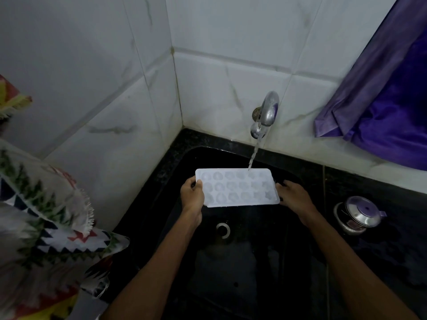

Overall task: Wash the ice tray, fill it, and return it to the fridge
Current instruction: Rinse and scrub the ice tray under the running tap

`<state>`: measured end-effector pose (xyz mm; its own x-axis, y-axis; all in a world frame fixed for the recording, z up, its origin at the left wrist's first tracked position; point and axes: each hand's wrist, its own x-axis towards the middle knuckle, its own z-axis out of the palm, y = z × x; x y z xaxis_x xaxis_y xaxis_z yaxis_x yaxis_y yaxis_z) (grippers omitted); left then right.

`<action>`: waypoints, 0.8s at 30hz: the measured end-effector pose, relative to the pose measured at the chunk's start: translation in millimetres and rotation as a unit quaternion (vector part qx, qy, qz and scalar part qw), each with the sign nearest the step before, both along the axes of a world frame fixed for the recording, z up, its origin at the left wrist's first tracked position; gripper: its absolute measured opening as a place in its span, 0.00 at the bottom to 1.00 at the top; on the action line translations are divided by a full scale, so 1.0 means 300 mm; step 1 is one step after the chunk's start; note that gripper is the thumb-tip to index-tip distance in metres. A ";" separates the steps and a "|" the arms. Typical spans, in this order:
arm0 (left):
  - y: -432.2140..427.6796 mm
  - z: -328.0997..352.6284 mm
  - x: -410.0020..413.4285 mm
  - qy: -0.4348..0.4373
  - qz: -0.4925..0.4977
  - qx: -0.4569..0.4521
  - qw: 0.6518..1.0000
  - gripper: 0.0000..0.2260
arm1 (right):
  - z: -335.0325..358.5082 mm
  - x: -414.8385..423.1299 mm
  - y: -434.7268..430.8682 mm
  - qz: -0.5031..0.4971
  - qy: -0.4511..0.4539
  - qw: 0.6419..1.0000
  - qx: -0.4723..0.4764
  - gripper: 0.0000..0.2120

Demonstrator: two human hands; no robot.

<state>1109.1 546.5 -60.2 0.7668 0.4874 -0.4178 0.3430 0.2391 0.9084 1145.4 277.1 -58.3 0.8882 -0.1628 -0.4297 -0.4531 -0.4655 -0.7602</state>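
We hold the ice tray over the sink, left hand and right hand gripping its ends. Tap water hits its far edge. We think it's filling; next, slide it so every cup fills.

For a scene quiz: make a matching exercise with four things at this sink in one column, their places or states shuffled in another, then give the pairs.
1. white plastic ice tray
2. chrome wall tap
3. purple cloth
4. small steel lidded pot

A. on the black counter, right of the black sink
B. draped at upper right
C. gripped by left hand and right hand
D. running water

Pairs: 1-C, 2-D, 3-B, 4-A
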 end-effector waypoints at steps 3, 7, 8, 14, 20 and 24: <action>0.031 -0.001 -0.031 -0.016 -0.013 0.019 1.000 0.11 | 0.013 -0.030 0.018 0.060 -0.023 0.998 0.010 0.09; 0.080 -0.007 -0.061 -0.062 -0.054 0.057 0.995 0.10 | 0.015 -0.050 0.036 0.054 -0.096 0.993 -0.037 0.04; 0.090 -0.008 -0.066 -0.075 -0.060 0.077 0.992 0.09 | 0.013 -0.058 0.042 0.048 -0.107 0.992 -0.048 0.02; 0.123 -0.023 -0.101 -0.177 -0.105 0.196 0.959 0.09 | 0.020 -0.112 0.058 -0.007 -0.219 0.971 -0.094 0.09; 0.128 -0.028 -0.111 -0.237 -0.107 0.299 0.918 0.10 | 0.041 -0.154 0.029 0.007 -0.364 0.923 -0.122 0.07; 0.133 -0.044 -0.111 -0.207 -0.136 0.331 0.911 0.10 | 0.022 -0.157 0.017 0.069 -0.328 0.930 -0.153 0.10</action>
<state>1075.8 586.5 -73.4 0.9216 0.2958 0.2511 -0.0972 -0.4505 0.8875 1098.2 282.2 -51.7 0.9642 -0.0539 0.2596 0.1410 -0.7250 -0.6742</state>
